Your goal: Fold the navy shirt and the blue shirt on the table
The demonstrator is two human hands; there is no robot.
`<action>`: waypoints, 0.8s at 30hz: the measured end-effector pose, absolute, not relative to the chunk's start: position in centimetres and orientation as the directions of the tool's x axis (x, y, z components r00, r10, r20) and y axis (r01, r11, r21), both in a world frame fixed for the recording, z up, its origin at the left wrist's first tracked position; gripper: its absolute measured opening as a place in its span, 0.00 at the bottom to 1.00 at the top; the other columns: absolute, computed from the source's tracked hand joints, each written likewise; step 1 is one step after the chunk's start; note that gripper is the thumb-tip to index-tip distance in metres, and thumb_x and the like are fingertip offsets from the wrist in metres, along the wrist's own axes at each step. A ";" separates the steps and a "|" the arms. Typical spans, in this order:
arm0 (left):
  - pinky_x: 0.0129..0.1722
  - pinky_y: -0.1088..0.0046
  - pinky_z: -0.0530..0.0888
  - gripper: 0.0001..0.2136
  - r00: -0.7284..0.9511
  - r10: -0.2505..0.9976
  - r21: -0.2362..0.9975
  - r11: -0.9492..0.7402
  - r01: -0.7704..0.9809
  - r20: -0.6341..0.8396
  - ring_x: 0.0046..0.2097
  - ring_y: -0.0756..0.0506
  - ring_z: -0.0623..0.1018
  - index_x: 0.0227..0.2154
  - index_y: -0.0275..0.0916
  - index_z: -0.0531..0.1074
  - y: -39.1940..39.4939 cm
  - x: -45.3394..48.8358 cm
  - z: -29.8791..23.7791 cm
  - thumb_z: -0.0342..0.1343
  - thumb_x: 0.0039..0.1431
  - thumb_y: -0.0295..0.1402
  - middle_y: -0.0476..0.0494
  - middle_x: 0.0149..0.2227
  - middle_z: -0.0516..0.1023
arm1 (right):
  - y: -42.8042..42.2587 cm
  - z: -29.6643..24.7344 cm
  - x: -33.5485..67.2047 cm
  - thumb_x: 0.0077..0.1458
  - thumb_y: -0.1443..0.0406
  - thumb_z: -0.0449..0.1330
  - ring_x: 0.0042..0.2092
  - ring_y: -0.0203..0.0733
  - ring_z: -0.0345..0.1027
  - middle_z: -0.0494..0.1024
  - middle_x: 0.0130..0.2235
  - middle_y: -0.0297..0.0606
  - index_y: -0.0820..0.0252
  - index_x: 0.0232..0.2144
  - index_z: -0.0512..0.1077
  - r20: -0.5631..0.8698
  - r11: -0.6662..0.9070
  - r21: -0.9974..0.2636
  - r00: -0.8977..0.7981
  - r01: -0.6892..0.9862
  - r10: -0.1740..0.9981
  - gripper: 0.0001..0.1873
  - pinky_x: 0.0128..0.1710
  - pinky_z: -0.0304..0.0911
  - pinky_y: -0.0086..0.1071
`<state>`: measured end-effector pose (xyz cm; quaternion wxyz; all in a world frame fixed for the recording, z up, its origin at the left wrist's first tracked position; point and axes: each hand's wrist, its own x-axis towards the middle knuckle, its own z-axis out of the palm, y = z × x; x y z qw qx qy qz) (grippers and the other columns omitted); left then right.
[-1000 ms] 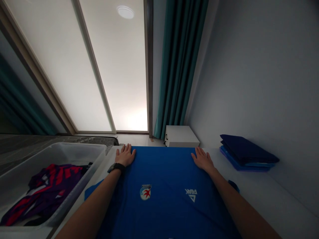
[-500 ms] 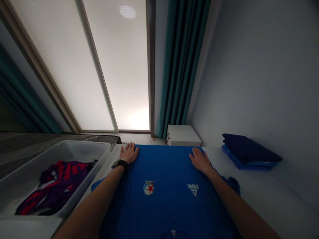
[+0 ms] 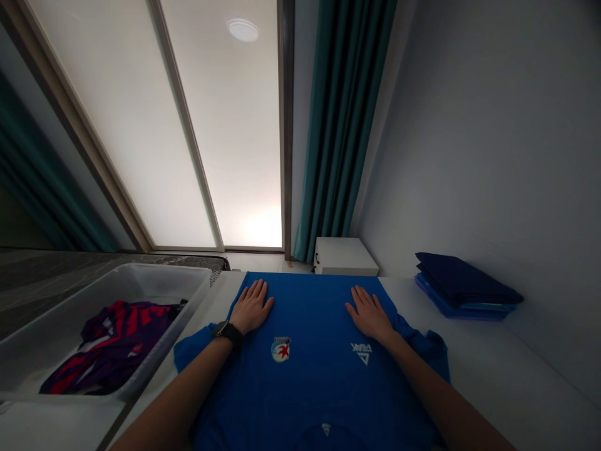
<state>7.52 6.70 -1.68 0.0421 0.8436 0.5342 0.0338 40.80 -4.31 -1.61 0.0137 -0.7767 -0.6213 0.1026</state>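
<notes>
A blue T-shirt [image 3: 310, 307] lies flat on a white surface [image 3: 488, 357], its front up and its collar nearest me. It has a round badge [image 3: 280, 349] and a white PEAK logo [image 3: 360, 354] on the chest. My left hand [image 3: 251, 307] rests palm down on the shirt, fingers spread, with a black watch [image 3: 228, 332] on the wrist. My right hand [image 3: 370, 314] lies flat on the shirt in the same way. Neither hand grips the cloth. The shirt's sleeves stick out past both forearms.
To the left, a translucent plastic bin [image 3: 183, 282] holds a purple and red garment [image 3: 113, 346]. A folded navy and blue stack [image 3: 464, 285] lies at the right. A white box [image 3: 344, 257] stands beyond the surface, near a teal curtain [image 3: 342, 125].
Both hands have slid toward me and inward across the shirt, away from its far edge. The shirt's sleeves and lower collar now show more. The view has shifted slightly.
</notes>
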 end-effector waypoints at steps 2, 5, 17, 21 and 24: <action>0.66 0.57 0.47 0.33 0.425 0.905 0.108 -0.423 0.900 0.001 0.69 0.42 0.47 0.67 0.33 0.48 7.1 7.5 -1.7 0.29 0.66 0.50 0.40 0.69 0.46 | -4.1 -1.7 40.9 0.64 0.48 0.31 0.70 0.41 0.26 0.36 0.70 0.39 0.67 0.68 0.38 -0.135 -0.229 -0.137 0.211 0.964 0.968 0.39 0.67 0.24 0.42; 0.66 0.57 0.47 0.33 0.420 0.908 0.100 -0.418 0.903 0.000 0.69 0.42 0.47 0.67 0.33 0.48 7.8 7.9 -1.6 0.30 0.67 0.49 0.41 0.69 0.46 | -3.5 -1.8 41.1 0.64 0.48 0.31 0.70 0.40 0.26 0.37 0.70 0.38 0.67 0.68 0.39 -0.130 -0.234 -0.129 0.218 0.964 0.967 0.39 0.67 0.24 0.42; 0.66 0.57 0.48 0.32 0.499 0.865 0.100 -0.493 0.864 -0.045 0.69 0.42 0.47 0.66 0.34 0.49 2.7 8.5 -0.1 0.32 0.67 0.49 0.41 0.69 0.47 | -6.8 -1.0 38.4 0.63 0.46 0.30 0.70 0.43 0.24 0.34 0.70 0.38 0.66 0.68 0.36 -0.216 -0.202 -0.196 0.159 0.960 0.963 0.41 0.67 0.24 0.44; 0.66 0.56 0.50 0.31 0.534 0.845 0.105 -0.531 0.841 0.000 0.69 0.41 0.50 0.66 0.34 0.53 -0.1 8.4 -0.5 0.34 0.66 0.49 0.39 0.68 0.50 | -9.3 -0.9 36.7 0.62 0.45 0.29 0.70 0.43 0.24 0.34 0.70 0.38 0.66 0.68 0.37 -0.189 -0.173 -0.208 0.134 0.963 0.973 0.42 0.67 0.23 0.45; 0.65 0.55 0.51 0.31 0.546 0.836 0.125 -0.548 0.827 0.057 0.68 0.41 0.51 0.65 0.34 0.54 -1.0 8.0 -1.0 0.34 0.66 0.49 0.39 0.67 0.51 | -10.3 -0.9 36.2 0.62 0.45 0.29 0.70 0.43 0.24 0.34 0.70 0.38 0.66 0.68 0.37 -0.164 -0.163 -0.204 0.130 0.965 0.978 0.42 0.67 0.23 0.45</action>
